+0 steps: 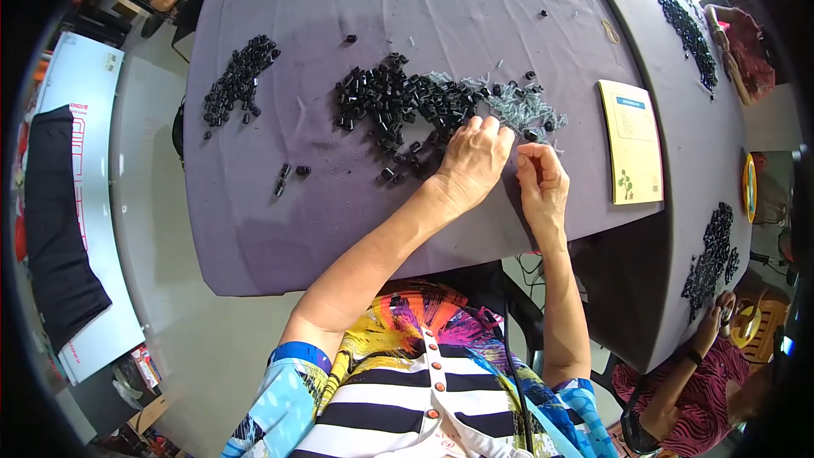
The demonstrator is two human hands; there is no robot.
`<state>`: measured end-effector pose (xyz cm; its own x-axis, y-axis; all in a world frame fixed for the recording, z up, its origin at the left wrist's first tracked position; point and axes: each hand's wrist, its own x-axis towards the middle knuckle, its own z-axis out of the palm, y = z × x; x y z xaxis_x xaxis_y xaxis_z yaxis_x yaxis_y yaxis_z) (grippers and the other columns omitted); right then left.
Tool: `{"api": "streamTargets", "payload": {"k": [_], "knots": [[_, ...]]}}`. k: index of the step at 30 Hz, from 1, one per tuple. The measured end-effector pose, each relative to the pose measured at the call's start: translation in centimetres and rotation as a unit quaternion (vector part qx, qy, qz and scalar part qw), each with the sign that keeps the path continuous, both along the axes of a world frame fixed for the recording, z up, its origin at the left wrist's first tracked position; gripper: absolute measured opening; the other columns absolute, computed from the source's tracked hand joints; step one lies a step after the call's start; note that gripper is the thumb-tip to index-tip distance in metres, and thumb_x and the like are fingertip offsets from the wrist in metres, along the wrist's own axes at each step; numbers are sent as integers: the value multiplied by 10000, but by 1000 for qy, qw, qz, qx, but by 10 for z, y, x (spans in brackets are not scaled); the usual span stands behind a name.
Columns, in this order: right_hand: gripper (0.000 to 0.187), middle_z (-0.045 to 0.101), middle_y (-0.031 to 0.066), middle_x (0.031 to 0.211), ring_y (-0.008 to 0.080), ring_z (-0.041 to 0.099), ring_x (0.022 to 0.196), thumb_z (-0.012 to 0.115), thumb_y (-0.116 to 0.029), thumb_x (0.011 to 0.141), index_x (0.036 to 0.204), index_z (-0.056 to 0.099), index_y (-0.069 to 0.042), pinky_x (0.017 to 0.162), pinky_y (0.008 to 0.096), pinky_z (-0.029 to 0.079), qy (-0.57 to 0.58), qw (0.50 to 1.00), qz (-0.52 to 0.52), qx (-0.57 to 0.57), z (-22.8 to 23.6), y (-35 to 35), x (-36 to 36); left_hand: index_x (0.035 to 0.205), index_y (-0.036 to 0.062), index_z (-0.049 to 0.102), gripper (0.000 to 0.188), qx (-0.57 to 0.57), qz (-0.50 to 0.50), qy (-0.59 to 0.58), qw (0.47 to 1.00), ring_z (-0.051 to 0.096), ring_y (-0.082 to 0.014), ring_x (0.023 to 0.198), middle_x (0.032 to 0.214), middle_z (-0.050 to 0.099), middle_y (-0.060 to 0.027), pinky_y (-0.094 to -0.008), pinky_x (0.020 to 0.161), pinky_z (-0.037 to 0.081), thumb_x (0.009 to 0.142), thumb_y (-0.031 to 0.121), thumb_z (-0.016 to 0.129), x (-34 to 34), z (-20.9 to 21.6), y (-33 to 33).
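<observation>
A heap of small black cylindrical plastic caps (pixel 398 102) spreads over the grey cloth-covered table (pixel 280 229). Against its right end lies a pile of small clear plastic pieces (pixel 521 108), with a few black caps among them. My left hand (pixel 476 155) reaches over to where the two piles meet, its fingers bent down and their tips hidden behind the knuckles. Close beside it, my right hand (pixel 543 180) is raised with thumb and forefinger pinched together near the clear pieces. Whatever either hand grips is too small or hidden to make out.
A second group of black caps (pixel 242 80) lies to the left, and a few loose caps (pixel 282 179) sit nearer me. A yellow booklet (pixel 632 142) rests by the right edge. Other people work at an adjoining table (pixel 678 140) with more black heaps (pixel 712 259).
</observation>
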<state>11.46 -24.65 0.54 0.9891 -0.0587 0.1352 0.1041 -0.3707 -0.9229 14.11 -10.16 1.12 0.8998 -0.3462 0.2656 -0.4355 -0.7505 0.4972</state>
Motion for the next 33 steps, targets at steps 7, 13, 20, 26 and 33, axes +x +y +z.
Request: {"api": "streamTargets", "payload": {"k": [7,13,20,26,33], "knots": [[91,564,-11,781,59,512,661,551,2,888,966,591,-23,612,209,434,60,991,46,112,14,6,-11,927,28,524,83,-360,31,197,912,575,-198,702,812,597,-101,-321,639,478,875,73,571,-15,14,17],[74,591,11,842,66,576,740,532,25,911,976,555,-1,654,198,468,96,954,116,260,32,44,-34,963,70,545,56,-738,-6,464,489,530,-94,605,728,588,-30,-248,553,415,916,94,524,-51,8,54],[70,596,20,828,66,554,736,531,29,916,974,563,4,668,219,473,80,971,143,176,19,66,-41,983,53,552,72,-673,68,384,629,535,-94,612,735,585,-27,-240,558,433,924,65,514,-76,3,64],[57,609,25,821,71,577,727,551,19,912,961,578,7,662,216,492,110,959,170,196,15,69,-42,988,47,553,82,-649,86,337,676,550,-70,624,765,611,-27,-206,561,460,926,19,509,-85,-3,76],[66,625,39,825,83,609,734,530,29,916,960,577,12,661,228,523,105,964,181,167,16,76,-45,986,48,543,70,-632,77,331,697,558,-71,635,794,621,-30,-204,567,459,932,28,503,-92,-10,84]]}}
